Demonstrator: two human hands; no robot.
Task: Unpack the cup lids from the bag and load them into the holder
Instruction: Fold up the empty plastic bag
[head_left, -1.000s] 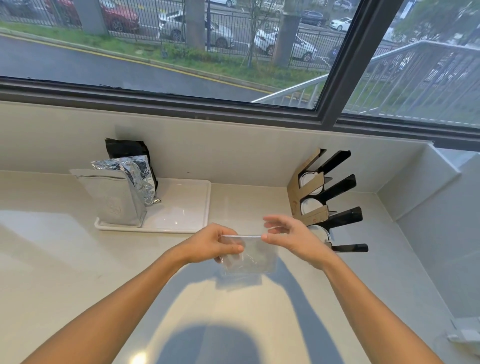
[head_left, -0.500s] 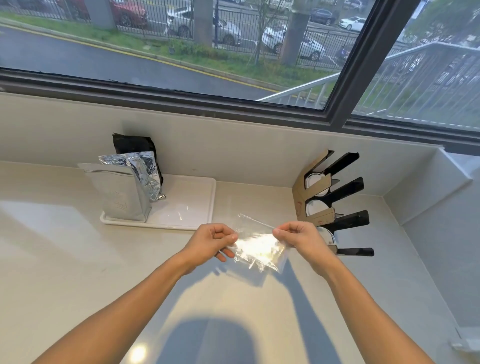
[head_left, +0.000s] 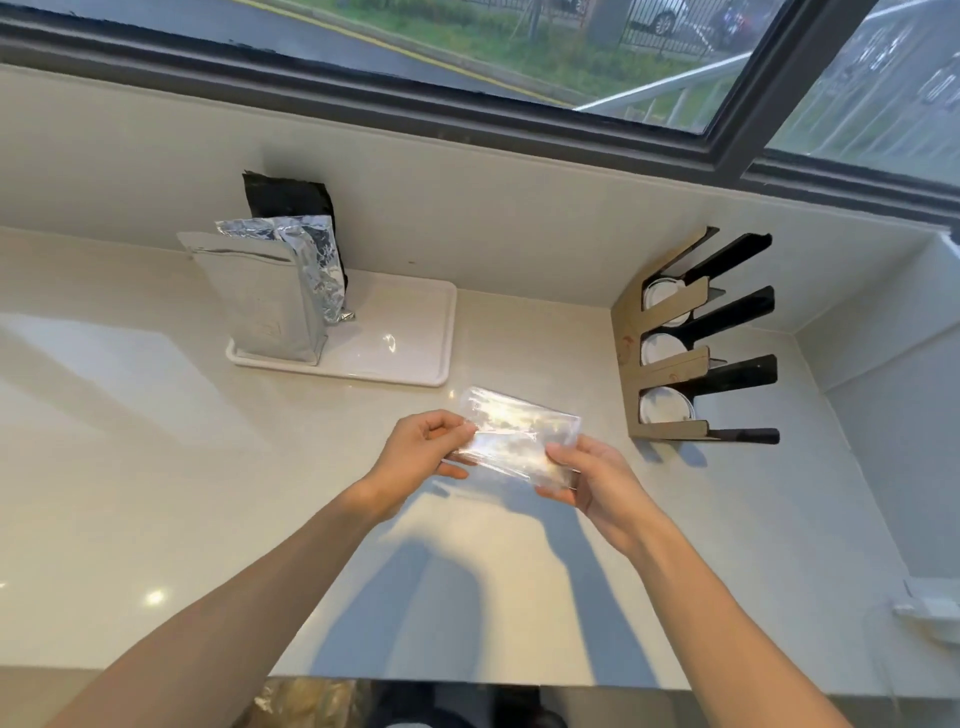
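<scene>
Head view: both hands (head_left: 519, 462) pinch clear bag (head_left: 519, 441) — contents lost in glare; unreadable.

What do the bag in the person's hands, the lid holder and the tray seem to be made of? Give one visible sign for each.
Bag: thin clear plastic film, glossy; it crinkles and glares.
Lid holder: its tan near face looks like wood or board, matt; the black panels behind look like glossy plastic or acrylic.
Tray: smooth white plastic, perhaps melamine; it shows a bright highlight.
</scene>
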